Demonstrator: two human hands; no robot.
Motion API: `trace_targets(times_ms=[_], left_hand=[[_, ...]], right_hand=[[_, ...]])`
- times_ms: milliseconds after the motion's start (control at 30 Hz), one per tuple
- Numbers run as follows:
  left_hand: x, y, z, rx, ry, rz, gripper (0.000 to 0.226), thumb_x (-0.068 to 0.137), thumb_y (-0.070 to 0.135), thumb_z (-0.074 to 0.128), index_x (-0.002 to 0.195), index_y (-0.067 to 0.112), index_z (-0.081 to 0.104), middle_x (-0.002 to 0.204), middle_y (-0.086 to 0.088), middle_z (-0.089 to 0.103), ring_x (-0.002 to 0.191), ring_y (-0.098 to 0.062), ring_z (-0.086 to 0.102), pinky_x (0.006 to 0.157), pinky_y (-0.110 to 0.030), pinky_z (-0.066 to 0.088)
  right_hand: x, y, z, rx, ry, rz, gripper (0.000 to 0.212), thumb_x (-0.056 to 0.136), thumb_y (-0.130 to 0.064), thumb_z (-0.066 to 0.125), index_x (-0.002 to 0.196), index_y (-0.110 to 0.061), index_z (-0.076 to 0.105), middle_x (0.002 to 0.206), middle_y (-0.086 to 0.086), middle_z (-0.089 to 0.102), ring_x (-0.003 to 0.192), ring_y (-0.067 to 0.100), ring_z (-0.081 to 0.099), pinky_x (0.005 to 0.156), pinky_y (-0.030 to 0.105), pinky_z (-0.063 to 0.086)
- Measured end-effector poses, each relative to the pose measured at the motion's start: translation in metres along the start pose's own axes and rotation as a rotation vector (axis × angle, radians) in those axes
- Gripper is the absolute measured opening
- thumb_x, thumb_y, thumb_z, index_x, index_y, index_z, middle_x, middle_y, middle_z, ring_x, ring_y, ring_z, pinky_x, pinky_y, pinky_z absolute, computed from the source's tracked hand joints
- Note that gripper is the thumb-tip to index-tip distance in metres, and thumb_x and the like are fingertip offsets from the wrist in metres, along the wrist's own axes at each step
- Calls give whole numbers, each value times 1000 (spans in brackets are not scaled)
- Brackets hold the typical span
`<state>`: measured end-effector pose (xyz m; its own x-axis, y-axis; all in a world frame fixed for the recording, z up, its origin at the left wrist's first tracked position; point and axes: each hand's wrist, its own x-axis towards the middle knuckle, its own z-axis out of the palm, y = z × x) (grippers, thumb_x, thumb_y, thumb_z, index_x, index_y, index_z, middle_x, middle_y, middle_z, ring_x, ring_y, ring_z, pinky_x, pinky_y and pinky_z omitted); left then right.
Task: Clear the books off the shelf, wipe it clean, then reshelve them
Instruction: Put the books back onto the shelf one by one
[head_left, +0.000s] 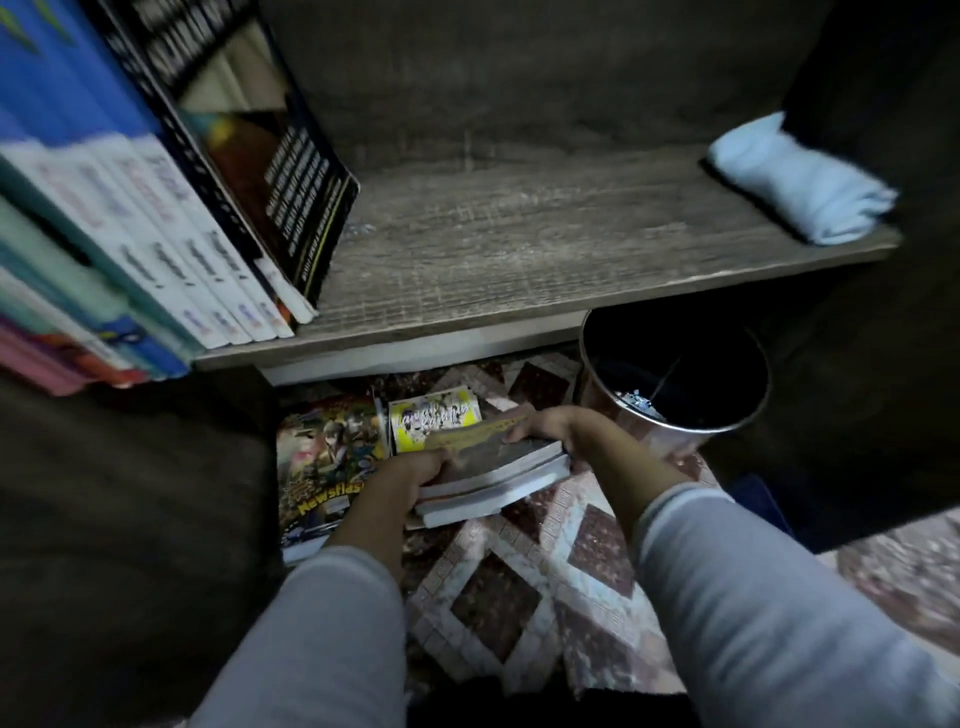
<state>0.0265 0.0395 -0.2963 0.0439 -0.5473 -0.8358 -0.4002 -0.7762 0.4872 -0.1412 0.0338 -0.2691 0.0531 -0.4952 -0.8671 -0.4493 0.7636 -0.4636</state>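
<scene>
Books in a small stack (493, 467) sat low over the patterned floor (519, 597), just in front of the shelf (519, 244), and the person reached down to them with both arms in pale grey sleeves. The left hand (410, 475) gripped the stack at its near left corner, fingers curled over the edge of the top cover. The right hand (545, 428) held the far right end, its fingers wrapped onto the same cover. From where I stood I could not tell whether the stack rested on the floor or hung just above it. Beside it on the floor lay a bright comic (322, 457) with "Newsflash" across its cover, touching the left wrist, and a yellow-covered book (431, 415) lay partly under the far edge of the stack. A round metal bin (675, 374) stood on the floor to the right, near the right hand. Up on the shelf a row of books (171, 208) leaned together at the left end, white spines outward, with a dark-covered one tilted against them. The middle of the grey wood board was bare, and a folded light blue cloth (800, 182) lay at its right end, well apart from the books.
</scene>
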Motion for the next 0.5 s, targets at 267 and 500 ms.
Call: trace_targets(times_ms=[267,500], left_hand=[[-90,-6,5,-1,-43,97,33,101,31,42,76,13,55,60,2,60,46,-15,53,41,-21,41],[-164,-18,10,35,-51,248,44,103,29,31,65,13,43,28,3,46,19,-6,41,23,-12,26]], right_hand=[[-107,14,8,-22,106,-138,31,99,-14,42,68,-12,47,31,-3,50,24,8,47,44,19,38],[-179,31,22,-46,158,-201,34,99,-19,41,67,-12,48,31,-3,50,24,8,46,32,11,33]])
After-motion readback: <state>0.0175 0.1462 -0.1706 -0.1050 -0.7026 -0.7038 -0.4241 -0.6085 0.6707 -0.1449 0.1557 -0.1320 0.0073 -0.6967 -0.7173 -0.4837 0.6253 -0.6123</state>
